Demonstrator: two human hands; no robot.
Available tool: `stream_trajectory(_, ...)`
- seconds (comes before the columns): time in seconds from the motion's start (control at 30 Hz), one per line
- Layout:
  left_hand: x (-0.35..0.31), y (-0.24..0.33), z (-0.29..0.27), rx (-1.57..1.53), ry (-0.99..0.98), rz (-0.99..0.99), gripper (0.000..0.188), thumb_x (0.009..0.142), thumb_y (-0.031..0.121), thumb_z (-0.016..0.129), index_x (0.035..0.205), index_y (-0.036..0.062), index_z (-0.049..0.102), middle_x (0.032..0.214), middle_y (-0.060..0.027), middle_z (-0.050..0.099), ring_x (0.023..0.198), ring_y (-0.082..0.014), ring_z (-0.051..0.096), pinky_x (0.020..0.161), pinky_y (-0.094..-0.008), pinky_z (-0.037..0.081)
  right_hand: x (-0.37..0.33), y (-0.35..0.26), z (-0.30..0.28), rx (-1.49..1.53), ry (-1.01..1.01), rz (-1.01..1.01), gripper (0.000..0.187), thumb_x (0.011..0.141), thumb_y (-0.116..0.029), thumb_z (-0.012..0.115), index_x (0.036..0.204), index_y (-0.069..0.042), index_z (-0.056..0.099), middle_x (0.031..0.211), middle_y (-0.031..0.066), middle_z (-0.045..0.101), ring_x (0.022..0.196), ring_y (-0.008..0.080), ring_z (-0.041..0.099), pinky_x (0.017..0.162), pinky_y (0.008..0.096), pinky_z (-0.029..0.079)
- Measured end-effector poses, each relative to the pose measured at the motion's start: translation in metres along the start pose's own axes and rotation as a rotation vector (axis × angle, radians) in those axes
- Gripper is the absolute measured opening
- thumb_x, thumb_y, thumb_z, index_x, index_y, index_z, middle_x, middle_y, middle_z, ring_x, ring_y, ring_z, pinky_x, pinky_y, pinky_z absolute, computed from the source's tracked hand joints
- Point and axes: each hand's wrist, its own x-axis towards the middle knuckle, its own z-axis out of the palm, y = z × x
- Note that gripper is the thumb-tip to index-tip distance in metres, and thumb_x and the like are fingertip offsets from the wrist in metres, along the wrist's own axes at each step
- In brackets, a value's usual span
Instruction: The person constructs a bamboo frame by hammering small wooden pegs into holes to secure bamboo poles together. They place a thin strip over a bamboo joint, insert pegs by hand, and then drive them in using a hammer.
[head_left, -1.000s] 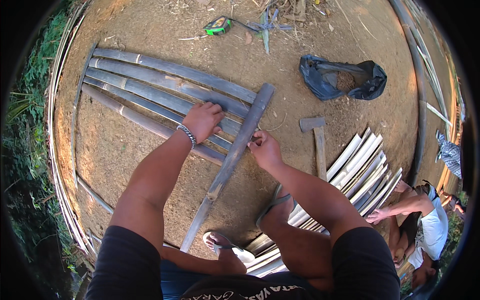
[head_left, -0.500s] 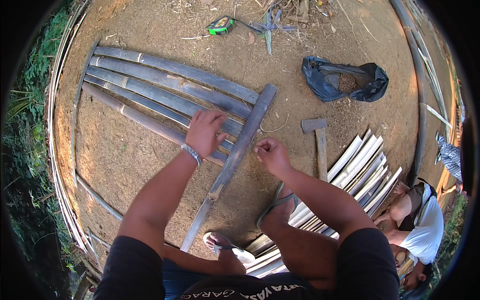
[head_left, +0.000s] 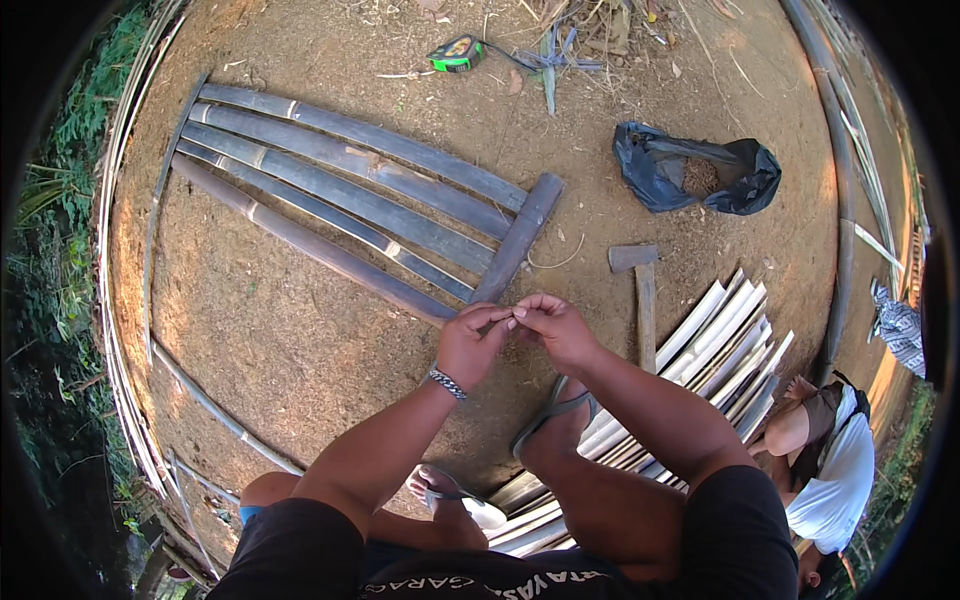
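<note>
My left hand (head_left: 468,346), with a bracelet at its wrist, and my right hand (head_left: 562,332) meet fingertip to fingertip. Both are pinched together; whatever they hold is too small to make out. They are above the lower part of a dark bamboo crosspiece (head_left: 521,235), covering some of it. Several long split bamboo slats (head_left: 370,172) lie side by side on the ground, their near ends at this crosspiece and their far ends at a thin strip (head_left: 165,185). To the right of my right hand lies a tool with a wooden handle (head_left: 645,310) and a blocky grey head.
A black plastic bag (head_left: 745,180) holding small brownish pieces lies open at the upper right. A green tape measure (head_left: 456,54) rests at the top. Pale split bamboo (head_left: 700,345) is stacked beside my right foot. Another person (head_left: 835,480) sits at the lower right.
My left hand has left the slats and moved right and down to my right hand. Their fingertips now meet. My right hand has shifted slightly right and down.
</note>
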Motion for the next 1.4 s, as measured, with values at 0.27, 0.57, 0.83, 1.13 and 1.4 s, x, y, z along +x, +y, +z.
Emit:
stream_trajectory(0.27,0.003,0.005,-0.009,-0.398,-0.056,-0.233,0.016,0.096,0.007,0.076,0.109,-0.0022,0.076,0.099,-0.0073,0.077,0.092,-0.013,0.071,0.084,-0.0283,0.057,-0.004,-0.003,0.009,0.105,-0.113,0.068,0.014,0.106,-0.026,0.065,0.106,-0.014,0.07,0.103,-0.0041,0.073,0.094,0.0079,0.064,0.085,0.0286,0.051)
stream_trajectory(0.57,-0.004,0.005,0.012,-0.758,0.059,-0.302,0.012,0.098,0.008,0.075,0.106,-0.0008,0.076,0.095,-0.0053,0.076,0.085,-0.0112,0.069,0.081,-0.0256,0.056,-0.005,0.003,0.01,0.261,-0.168,0.065,0.012,0.107,-0.025,0.064,0.106,-0.015,0.07,0.1,-0.004,0.071,0.095,0.0083,0.064,0.086,0.0314,0.054)
stream_trajectory(0.83,0.029,-0.006,0.013,0.005,0.365,0.045,0.009,0.091,0.009,0.079,0.098,0.0033,0.08,0.096,-0.0069,0.071,0.093,-0.0201,0.067,0.084,-0.0342,0.052,-0.002,0.007,-0.021,-0.183,0.142,-0.081,0.028,0.097,-0.023,0.078,0.116,-0.004,0.07,0.1,-0.0011,0.071,0.09,0.0081,0.064,0.082,0.0259,0.051)
stream_trajectory(1.13,0.043,-0.036,0.03,0.397,0.399,0.258,0.009,0.087,0.012,0.081,0.095,0.0104,0.08,0.1,-0.0048,0.073,0.1,-0.0258,0.065,0.098,-0.0419,0.044,-0.034,0.007,-0.076,-0.526,0.371,-0.156,0.028,0.096,-0.017,0.078,0.117,-0.001,0.07,0.097,0.0016,0.071,0.088,0.0084,0.064,0.08,0.0256,0.052)
stream_trajectory(1.4,0.047,-0.038,0.034,0.413,0.408,0.274,0.008,0.087,0.013,0.081,0.094,0.0115,0.078,0.112,-0.0015,0.076,0.12,-0.0261,0.063,0.105,-0.0418,0.041,-0.044,0.003,-0.09,-0.563,0.45,-0.181,0.022,0.098,-0.016,0.075,0.114,-0.002,0.071,0.096,0.0017,0.072,0.086,0.0078,0.065,0.079,0.0262,0.053)
